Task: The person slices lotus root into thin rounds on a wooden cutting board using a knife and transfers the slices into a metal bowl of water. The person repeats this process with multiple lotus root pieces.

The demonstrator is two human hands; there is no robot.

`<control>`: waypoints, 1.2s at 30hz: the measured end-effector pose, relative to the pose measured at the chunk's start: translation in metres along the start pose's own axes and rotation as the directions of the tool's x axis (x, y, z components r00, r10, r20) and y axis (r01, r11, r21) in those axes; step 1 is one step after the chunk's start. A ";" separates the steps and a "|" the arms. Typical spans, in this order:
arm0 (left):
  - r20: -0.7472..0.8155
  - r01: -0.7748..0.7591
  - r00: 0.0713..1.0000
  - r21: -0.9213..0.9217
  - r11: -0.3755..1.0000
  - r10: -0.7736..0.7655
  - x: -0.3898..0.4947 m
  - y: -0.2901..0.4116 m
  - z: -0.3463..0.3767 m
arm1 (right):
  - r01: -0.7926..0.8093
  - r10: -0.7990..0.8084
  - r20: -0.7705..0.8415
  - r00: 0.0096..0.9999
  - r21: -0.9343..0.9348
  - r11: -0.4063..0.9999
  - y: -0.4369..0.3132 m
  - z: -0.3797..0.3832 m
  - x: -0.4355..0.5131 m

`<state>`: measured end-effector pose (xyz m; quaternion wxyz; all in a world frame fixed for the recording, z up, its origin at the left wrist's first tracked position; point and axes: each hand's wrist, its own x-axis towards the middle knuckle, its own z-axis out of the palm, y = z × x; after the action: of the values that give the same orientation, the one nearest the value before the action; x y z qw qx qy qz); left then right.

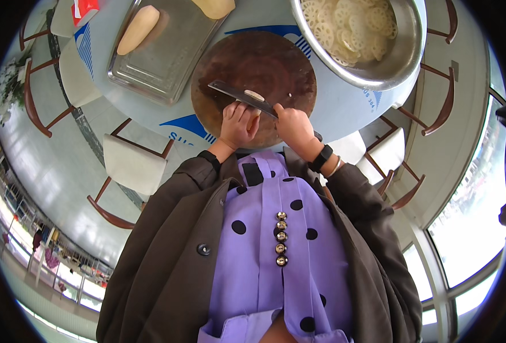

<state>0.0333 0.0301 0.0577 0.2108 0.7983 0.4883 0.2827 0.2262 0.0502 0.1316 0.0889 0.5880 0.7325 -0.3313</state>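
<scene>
My right hand (293, 125) grips a cleaver (240, 95), whose blade points left across a round wooden chopping board (265, 51). A pale lotus root slice (254, 94) clings to the blade's far face. My left hand (239, 124) is closed over a piece of lotus root (257, 112) beside the near side of the blade; most of that piece is hidden by the fingers. A small white crumb (289, 94) lies on the board to the right. Sliced lotus root (351, 30) sits in cloudy liquid in a steel basin (401, 64) at the upper right.
A metal tray (150, 92) holds a whole peeled lotus root (138, 30) and another pale piece (215, 6). Under them is a round table (338, 107) with a blue-patterned cover. A red box (84, 10) stands at the upper left. White chairs (135, 165) surround the table.
</scene>
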 end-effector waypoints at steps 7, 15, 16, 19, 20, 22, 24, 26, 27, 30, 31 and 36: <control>0.001 -0.015 1.000 0.012 1.000 0.015 -0.003 -0.002 0.002 | -0.032 0.036 -0.023 0.999 0.150 0.988 0.003 0.027 0.040; -0.020 -0.014 1.000 0.006 1.000 0.014 -0.001 0.000 -0.001 | -0.012 0.066 -0.168 0.984 0.304 0.953 0.014 -0.003 0.038; -0.015 -0.008 1.000 -0.001 1.000 0.008 -0.001 0.000 0.000 | -0.022 0.066 -0.138 0.988 0.303 0.953 0.008 -0.007 0.027; 0.006 0.002 1.000 -0.011 1.000 -0.002 -0.004 -0.001 0.000 | 0.003 0.020 -0.108 0.994 0.215 0.977 -0.007 -0.013 0.000; 0.015 -0.004 1.000 -0.007 1.000 0.004 -0.006 -0.001 0.001 | -0.011 0.028 -0.086 0.996 0.187 0.982 -0.010 -0.013 -0.008; 0.011 -0.013 1.000 -0.001 1.000 0.013 -0.005 -0.002 0.001 | -0.041 0.052 -0.060 0.997 0.162 0.986 -0.010 -0.009 -0.016; -0.012 -0.017 1.000 -0.005 1.000 0.017 -0.004 -0.001 0.002 | -0.068 0.076 -0.043 0.996 0.168 0.983 -0.009 -0.012 -0.022; -0.015 -0.015 1.000 -0.007 1.000 0.015 -0.005 -0.002 0.002 | -0.079 0.086 -0.039 0.995 0.171 0.982 -0.006 -0.014 -0.027; -0.015 -0.015 1.000 -0.008 1.000 0.015 -0.005 -0.002 0.002 | -0.076 0.084 -0.045 0.995 0.171 0.982 -0.004 -0.014 -0.029; -0.023 -0.028 0.999 -0.008 1.000 0.028 -0.003 -0.003 0.002 | -0.089 0.092 -0.018 0.996 0.145 0.985 -0.001 -0.020 -0.032; -0.025 -0.027 0.999 -0.012 1.000 0.027 -0.003 -0.002 0.002 | -0.096 0.098 -0.002 0.995 0.132 0.987 -0.001 -0.022 -0.032; -0.026 -0.028 0.999 -0.020 0.999 0.028 0.000 -0.001 -0.001 | -0.102 0.100 0.032 0.994 0.098 0.990 -0.002 -0.025 -0.031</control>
<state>0.0321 0.0302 0.0577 0.2085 0.7992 0.4769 0.3005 0.2397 0.0400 0.1674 0.0862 0.6234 0.6831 -0.3706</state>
